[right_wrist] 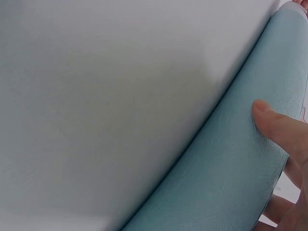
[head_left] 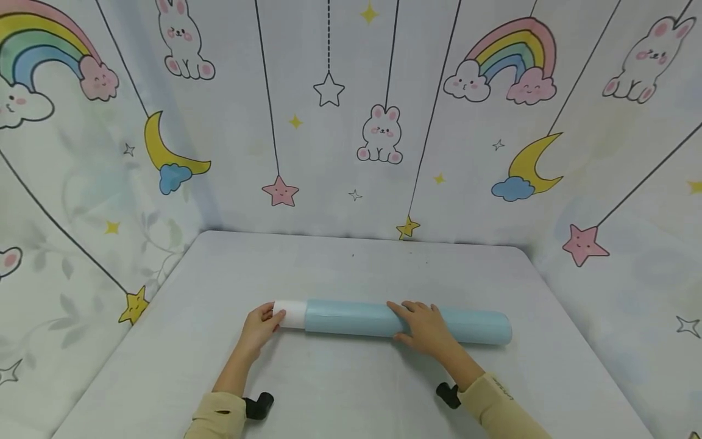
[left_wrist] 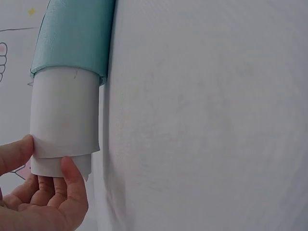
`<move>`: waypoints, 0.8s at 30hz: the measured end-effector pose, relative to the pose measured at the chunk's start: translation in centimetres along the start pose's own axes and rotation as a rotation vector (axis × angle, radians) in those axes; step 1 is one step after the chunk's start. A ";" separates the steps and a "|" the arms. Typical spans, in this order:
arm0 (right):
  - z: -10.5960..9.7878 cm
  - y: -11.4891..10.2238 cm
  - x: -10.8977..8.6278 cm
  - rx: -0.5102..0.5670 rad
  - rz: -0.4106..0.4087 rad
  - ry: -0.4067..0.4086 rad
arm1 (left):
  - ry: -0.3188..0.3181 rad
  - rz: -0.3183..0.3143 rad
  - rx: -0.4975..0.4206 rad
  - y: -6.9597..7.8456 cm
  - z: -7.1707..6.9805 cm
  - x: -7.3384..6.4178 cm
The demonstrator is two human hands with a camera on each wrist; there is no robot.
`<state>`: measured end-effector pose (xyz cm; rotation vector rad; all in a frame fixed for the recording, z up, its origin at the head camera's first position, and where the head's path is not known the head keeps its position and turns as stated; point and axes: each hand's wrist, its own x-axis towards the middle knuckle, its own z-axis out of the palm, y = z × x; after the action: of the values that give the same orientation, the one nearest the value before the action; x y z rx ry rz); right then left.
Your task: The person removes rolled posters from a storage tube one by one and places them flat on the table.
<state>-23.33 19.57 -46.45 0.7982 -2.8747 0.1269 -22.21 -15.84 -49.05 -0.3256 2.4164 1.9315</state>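
Note:
A long light-blue sheet rolled into a tube (head_left: 351, 317) lies crosswise on the table, its surface smooth and slightly creased in the right wrist view. From its left end sticks out a white paper roll (left_wrist: 65, 110), whose end shows two staggered edges. My left hand (head_left: 260, 329) holds this white end, fingertips (left_wrist: 72, 168) at its rim and the other fingers bent under it. Across the middle of the blue roll lies my right hand (head_left: 425, 329). It grips the roll with the thumb (right_wrist: 274, 122) on one side and the fingers over the other, partly hidden behind it.
The white-covered table (head_left: 351, 390) has rounded far corners. Behind and beside it hang cloth walls (head_left: 230, 152) printed with rainbows, rabbits, moons and stars. A black wrist camera (head_left: 259, 406) sits at the left sleeve, another black camera (head_left: 448, 395) at the right.

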 end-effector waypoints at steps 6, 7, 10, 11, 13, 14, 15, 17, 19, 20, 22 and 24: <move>-0.2 0.6 -0.3 0.019 -0.002 0.006 | -0.005 -0.008 -0.004 -0.2 -0.4 0.0; -0.2 0.7 -0.4 0.019 -0.001 0.005 | -0.007 -0.007 -0.003 -0.2 -0.4 0.0; -0.1 1.3 -0.6 0.016 0.000 0.001 | -0.012 -0.008 -0.002 -0.1 -0.5 -0.1; 0.0 1.5 -0.6 0.015 0.001 0.000 | -0.015 -0.008 -0.001 -0.1 -0.5 -0.1; 0.0 1.8 -0.8 0.016 -0.001 0.003 | -0.016 -0.009 0.000 0.0 -0.5 -0.2; 0.0 2.0 -0.9 0.020 -0.001 0.003 | -0.018 -0.013 0.000 0.0 -0.5 -0.3; 0.0 2.1 -1.0 0.023 -0.003 0.005 | -0.019 -0.014 0.002 0.0 -0.5 -0.3; -0.1 2.4 -1.2 0.037 0.000 0.009 | -0.020 -0.017 0.001 0.0 -0.5 -0.4; -0.1 2.7 -1.3 0.047 0.004 0.014 | -0.018 -0.016 0.005 0.0 -0.6 -0.4; -0.2 2.8 -1.4 0.052 0.007 0.015 | -0.018 -0.017 0.007 0.0 -0.6 -0.4; -0.3 3.0 -1.6 0.061 0.014 0.014 | -0.015 -0.016 0.010 0.0 -0.6 -0.4; -0.3 3.2 -1.7 0.063 0.022 0.008 | -0.015 -0.012 0.013 0.0 -0.7 -0.3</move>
<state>-23.50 23.24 -46.54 0.7758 -2.8851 0.2242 -21.79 -16.46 -48.88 -0.3235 2.4110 1.9056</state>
